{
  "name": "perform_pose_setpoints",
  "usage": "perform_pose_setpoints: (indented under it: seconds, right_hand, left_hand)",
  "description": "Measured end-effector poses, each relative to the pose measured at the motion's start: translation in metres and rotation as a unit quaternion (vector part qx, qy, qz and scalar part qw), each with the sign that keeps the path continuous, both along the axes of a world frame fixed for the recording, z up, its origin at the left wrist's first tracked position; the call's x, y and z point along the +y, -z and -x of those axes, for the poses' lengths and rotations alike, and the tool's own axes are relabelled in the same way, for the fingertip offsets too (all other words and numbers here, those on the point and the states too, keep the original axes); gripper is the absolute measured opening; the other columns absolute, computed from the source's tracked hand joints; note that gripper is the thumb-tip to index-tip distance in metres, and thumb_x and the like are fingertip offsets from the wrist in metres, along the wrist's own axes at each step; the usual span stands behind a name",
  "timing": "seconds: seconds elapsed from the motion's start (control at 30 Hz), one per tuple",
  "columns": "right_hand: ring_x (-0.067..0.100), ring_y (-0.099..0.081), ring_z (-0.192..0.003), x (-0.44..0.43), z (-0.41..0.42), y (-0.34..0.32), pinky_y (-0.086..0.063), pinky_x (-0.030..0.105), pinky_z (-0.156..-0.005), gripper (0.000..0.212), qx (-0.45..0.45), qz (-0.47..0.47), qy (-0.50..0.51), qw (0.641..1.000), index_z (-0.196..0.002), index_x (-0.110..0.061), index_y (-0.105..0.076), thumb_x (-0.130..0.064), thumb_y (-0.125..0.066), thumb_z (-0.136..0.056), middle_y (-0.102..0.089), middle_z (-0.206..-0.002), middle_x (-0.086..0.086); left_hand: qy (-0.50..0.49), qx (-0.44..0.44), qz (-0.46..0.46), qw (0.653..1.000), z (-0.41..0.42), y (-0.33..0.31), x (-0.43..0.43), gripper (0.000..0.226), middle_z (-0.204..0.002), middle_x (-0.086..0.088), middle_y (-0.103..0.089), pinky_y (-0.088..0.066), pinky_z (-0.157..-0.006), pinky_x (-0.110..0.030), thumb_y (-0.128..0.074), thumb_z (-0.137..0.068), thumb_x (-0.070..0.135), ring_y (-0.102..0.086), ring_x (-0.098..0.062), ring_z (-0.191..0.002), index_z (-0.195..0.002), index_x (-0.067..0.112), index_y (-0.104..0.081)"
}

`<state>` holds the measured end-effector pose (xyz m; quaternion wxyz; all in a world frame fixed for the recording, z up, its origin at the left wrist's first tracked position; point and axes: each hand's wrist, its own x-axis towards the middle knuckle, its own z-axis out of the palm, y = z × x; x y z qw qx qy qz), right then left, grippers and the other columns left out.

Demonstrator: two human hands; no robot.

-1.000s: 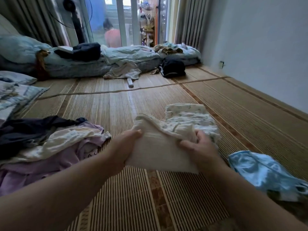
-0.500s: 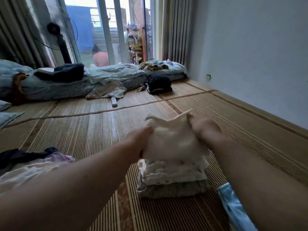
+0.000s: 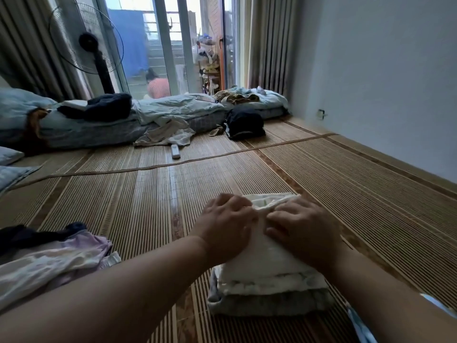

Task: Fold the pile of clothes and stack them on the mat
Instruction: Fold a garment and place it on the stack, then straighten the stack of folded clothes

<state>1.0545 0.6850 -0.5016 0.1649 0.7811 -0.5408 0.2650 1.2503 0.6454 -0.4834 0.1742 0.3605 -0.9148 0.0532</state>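
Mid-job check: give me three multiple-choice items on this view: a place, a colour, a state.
1. The unfolded pile lies: A) left of the stack; B) right of it; C) on it.
2. The stack's bottom garment is: A) red; B) grey; C) yellow.
3. The left hand and right hand are: A) resting on the top garment; B) lifting it; C) off it.
Key: 1A, pile lies at the view's left; 2B, grey layer on the mat; 3A, both lie on cream cloth.
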Motion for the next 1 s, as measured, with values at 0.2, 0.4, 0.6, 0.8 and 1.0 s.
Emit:
perform_pose_setpoints:
  seconds: [0.2, 0.4, 0.6, 0.8, 1.0]
  right_hand:
    - [0.017, 0.001, -0.147, -0.013, -0.001, -0.009, 0.002, 0.059, -0.112, 0.074, 0.025, -0.35, 0.151, 0.924, -0.15, -0.036, -0.02, -0.07, -0.038, -0.086, -0.015, -0.158, -0.016]
    - [0.027, 0.014, -0.146, -0.01, -0.002, -0.018, 0.019, 0.06, -0.108, 0.088, -0.006, -0.414, 0.187, 0.891, -0.151, -0.038, -0.015, -0.082, -0.03, -0.076, -0.004, -0.161, -0.008]
    - [0.021, -0.009, -0.146, 0.006, -0.052, -0.052, 0.002, 0.059, -0.112, 0.098, 0.013, -0.269, 0.12, 0.955, -0.145, -0.038, -0.028, -0.09, -0.021, -0.063, -0.025, -0.156, -0.006]
    - [0.01, -0.045, -0.129, 0.017, -0.204, -0.048, -0.022, 0.049, -0.112, 0.086, 0.046, -0.248, -0.074, 0.965, -0.139, -0.04, -0.037, -0.087, -0.019, -0.07, -0.038, -0.148, -0.013]
    - [0.015, -0.04, -0.132, 0.025, -0.358, 0.001, -0.026, 0.046, -0.111, 0.063, 0.023, -0.311, -0.177, 0.934, -0.141, -0.044, -0.028, -0.06, -0.051, -0.084, -0.038, -0.147, -0.013]
  left_hand:
    - [-0.182, -0.064, -0.237, 0.952, 0.011, 0.002, -0.013, 0.065, -0.162, 0.005, 0.006, 0.007, -0.114, -0.058, -0.037, -0.092, 0.057, 0.016, -0.024, -0.146, -0.15, 0.036, -0.018]
    - [-0.277, 0.013, -0.37, 0.887, -0.019, 0.005, -0.023, 0.097, -0.161, -0.008, 0.006, 0.005, -0.114, -0.063, -0.035, -0.071, 0.087, 0.011, -0.038, -0.145, -0.15, 0.035, -0.019]
    - [-0.249, 0.075, -0.282, 0.923, -0.087, -0.001, 0.014, 0.078, -0.16, -0.003, -0.012, -0.019, -0.114, -0.059, -0.056, -0.082, 0.062, -0.007, -0.029, -0.147, -0.148, 0.035, -0.023]
    - [-0.279, 0.074, -0.209, 0.934, -0.206, -0.005, 0.081, 0.066, -0.159, 0.001, -0.013, -0.017, -0.117, -0.047, -0.056, -0.085, 0.055, -0.009, -0.022, -0.146, -0.144, 0.038, -0.032]
    - [-0.383, 0.06, -0.209, 0.898, -0.338, 0.02, 0.126, 0.065, -0.155, 0.005, -0.023, -0.018, -0.117, -0.044, -0.049, -0.077, 0.06, -0.016, -0.018, -0.143, -0.137, 0.04, -0.04]
